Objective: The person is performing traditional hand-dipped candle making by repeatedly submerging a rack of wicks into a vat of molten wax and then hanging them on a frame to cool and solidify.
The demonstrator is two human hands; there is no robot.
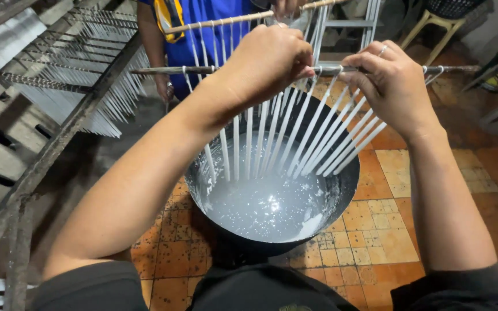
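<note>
Head cam looks straight down over dark sleeves at a big dark basin (341, 190) of milky white liquid wax (266, 201) sitting on orange floor tiles (376, 236). Just above it, both hands hold one thin rod (162, 70) strung with a row of skinny white tapers (312, 138). Left hand (269, 60) is curled tight around the rod near its middle, right hand (390, 80) pinches it further along with the fingers bent over the top, ring visible on one finger.

As far as progress goes, my read is these tapers already carry a coat or more: they're solid white, slim, and hanging clear of the wax with their tips fanned over the surface. They look thinner than a finished candle, so I'd guess there's plenty of building up left, but that's just a guess.

Off to the left a metal drying rack (59, 132) holds several more rods of similar tapers (105, 109). Further back a second person in a blue shirt (203, 34) has another loaded stick (231, 20).

Hard to tell: the rod's section under the left fist is hidden, the other person is cut off at the top edge, and I can't see how deep the wax is.
</note>
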